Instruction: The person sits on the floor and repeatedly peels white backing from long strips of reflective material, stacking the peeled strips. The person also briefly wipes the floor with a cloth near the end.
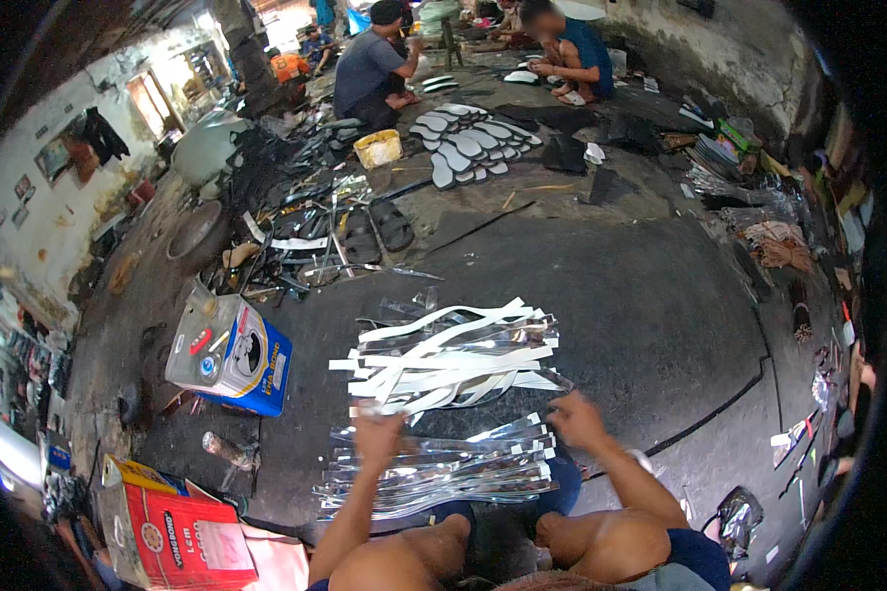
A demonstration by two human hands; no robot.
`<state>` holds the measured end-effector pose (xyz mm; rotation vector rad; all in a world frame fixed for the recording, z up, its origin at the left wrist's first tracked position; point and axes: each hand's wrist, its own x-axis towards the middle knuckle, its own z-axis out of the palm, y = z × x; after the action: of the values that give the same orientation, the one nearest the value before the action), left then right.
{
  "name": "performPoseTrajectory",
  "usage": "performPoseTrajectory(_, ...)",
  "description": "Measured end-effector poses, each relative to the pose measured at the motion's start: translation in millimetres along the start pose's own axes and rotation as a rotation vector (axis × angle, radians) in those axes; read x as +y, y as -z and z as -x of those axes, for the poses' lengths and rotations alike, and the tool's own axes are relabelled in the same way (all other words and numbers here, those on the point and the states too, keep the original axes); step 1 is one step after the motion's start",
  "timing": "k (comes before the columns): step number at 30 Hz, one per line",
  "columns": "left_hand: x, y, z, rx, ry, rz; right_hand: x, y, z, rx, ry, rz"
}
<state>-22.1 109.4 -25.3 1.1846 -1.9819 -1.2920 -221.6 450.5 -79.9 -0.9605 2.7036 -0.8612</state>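
Note:
Crouched on the floor, I have both hands at the near edge of a pile of white strips [443, 366], some crossing each other over shiny dark ones. At the pile's left end, my left hand [378, 439] is closed around the whitish end of a strip; motion softens its fingers. My right hand [578, 422] pinches the end of a shiny dark strip [559, 380] at the right side. Between my forearms, closer to my knees, lies a second bundle of clear, glossy strips [443, 473] with white tips. How far the held strips run is hidden among the others.
A blue and white square can [256, 364] stands left, with a red can [172, 537] nearer. Strap scraps and dark sandals [392, 227] lie beyond. Farther off are grey-white soles [471, 143], a yellow tub [378, 149] and seated people [370, 74]. A black plastic bag [739, 514] lies right.

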Motion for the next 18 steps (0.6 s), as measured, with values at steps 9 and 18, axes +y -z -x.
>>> performPoseTrajectory(9,-22.0,-70.3,99.3,-0.859,-0.136,-0.163,-17.6,-65.0,15.3,-0.112,-0.005,0.068)
performPoseTrajectory(18,-24.7,-68.5,67.4,-0.837,-0.023,0.093,-33.1,-19.1,-9.1,-0.117,-0.246,-0.351)
